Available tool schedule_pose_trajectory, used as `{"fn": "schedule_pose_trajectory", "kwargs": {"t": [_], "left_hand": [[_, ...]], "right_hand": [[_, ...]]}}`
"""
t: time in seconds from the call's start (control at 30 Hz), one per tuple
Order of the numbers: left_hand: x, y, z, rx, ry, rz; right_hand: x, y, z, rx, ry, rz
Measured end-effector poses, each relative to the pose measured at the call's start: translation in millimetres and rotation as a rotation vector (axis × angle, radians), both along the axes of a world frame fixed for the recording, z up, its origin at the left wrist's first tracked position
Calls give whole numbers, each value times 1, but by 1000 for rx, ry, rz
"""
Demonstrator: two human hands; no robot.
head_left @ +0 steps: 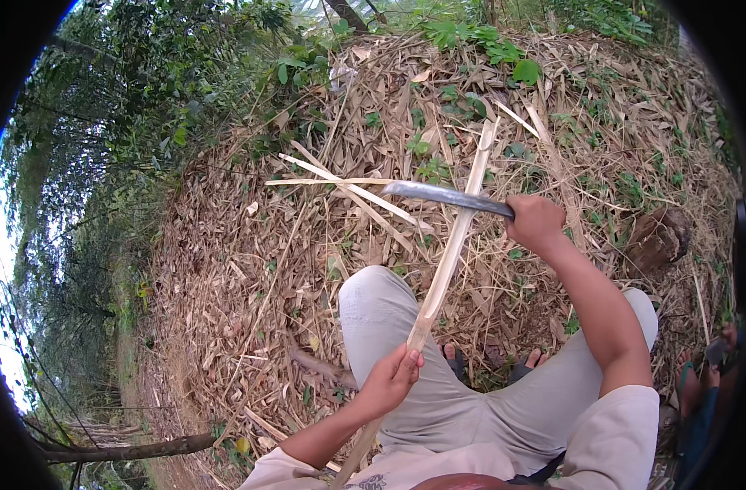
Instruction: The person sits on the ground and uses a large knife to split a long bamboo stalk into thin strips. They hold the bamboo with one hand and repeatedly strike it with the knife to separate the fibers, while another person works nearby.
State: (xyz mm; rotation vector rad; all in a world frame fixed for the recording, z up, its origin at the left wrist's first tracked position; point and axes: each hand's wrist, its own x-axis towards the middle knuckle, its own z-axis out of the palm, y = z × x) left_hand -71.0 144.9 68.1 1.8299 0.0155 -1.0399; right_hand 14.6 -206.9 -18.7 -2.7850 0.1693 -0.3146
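A long split piece of bamboo, pale and hollowed along its upper part, slants from beside my body up and away to the right. My left hand is closed round its lower part, close to my left knee. In my right hand is the handle of a machete. Its grey blade points left and crosses over the bamboo's far half; whether the edge touches the bamboo I cannot tell. The handle itself is mostly hidden by my fingers.
Several cut bamboo strips lie crossed on the leaf litter beyond my left knee. A wood stump stands at the right. Another person's hand shows at the right rim. Green bushes border the left, and a branch juts in below.
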Motion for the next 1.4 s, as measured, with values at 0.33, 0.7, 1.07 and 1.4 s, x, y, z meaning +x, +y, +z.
{"fn": "schedule_pose_trajectory", "kwargs": {"t": [0.33,0.7,1.07,1.4], "left_hand": [[8,29,31,-179,182,56],[101,10,48,-249,-135,311],[197,-15,157,-407,-789,356],[220,-24,206,-593,-1095,494]], "right_hand": [[12,-79,-33,257,47,-581],[6,-21,52,222,227,-309],[4,-6,46,460,115,-116],[0,-3,46,433,169,-60]]}}
